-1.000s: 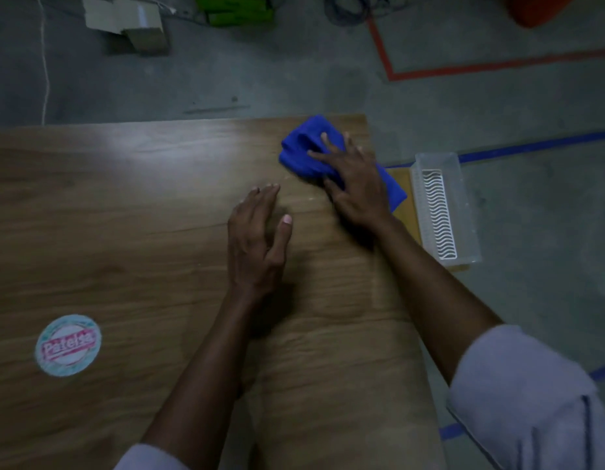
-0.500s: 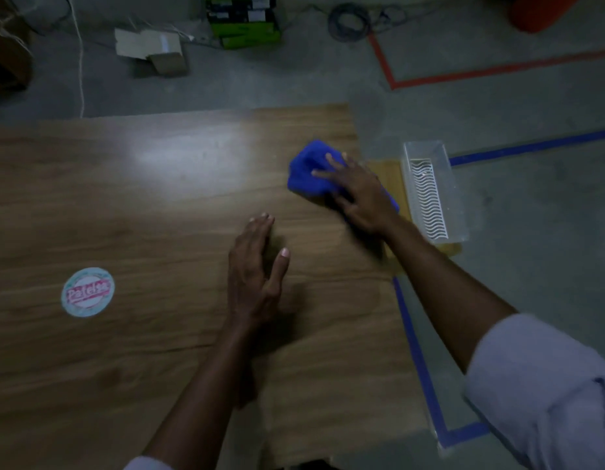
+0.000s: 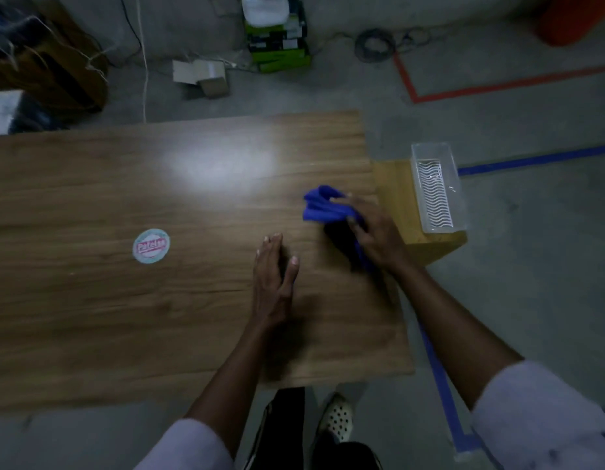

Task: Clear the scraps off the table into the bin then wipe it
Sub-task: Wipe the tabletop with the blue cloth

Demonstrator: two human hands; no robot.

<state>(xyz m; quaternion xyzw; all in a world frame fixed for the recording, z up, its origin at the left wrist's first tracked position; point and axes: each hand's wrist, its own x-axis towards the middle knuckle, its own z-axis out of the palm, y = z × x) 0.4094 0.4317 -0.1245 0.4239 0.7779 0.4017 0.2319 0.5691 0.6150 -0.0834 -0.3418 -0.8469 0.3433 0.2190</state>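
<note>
A bunched blue cloth [image 3: 319, 205] lies near the right edge of the wooden table [image 3: 158, 300]. My right hand [image 3: 375, 232] grips it, fingers curled into the folds, and part of the cloth trails under my palm. My left hand [image 3: 272, 276] rests flat on the table with straight fingers, a little left of the cloth, holding nothing. A clear plastic bin [image 3: 435, 191] with a wavy ribbed bottom stands on a low wooden stool [image 3: 396, 198] just beyond the table's right edge. I see no scraps on the tabletop.
A round sticker [image 3: 151, 246] sits on the table's left half. On the floor behind are a cardboard box [image 3: 202, 76], green boxes [image 3: 277, 45], cables and red and blue tape lines. My legs and a spotted shoe [image 3: 338, 418] show below the near edge.
My right hand has drawn the cloth back from the far right corner toward me, and the cloth has bunched up. My left hand stays flat on the table. My view has pulled back.
</note>
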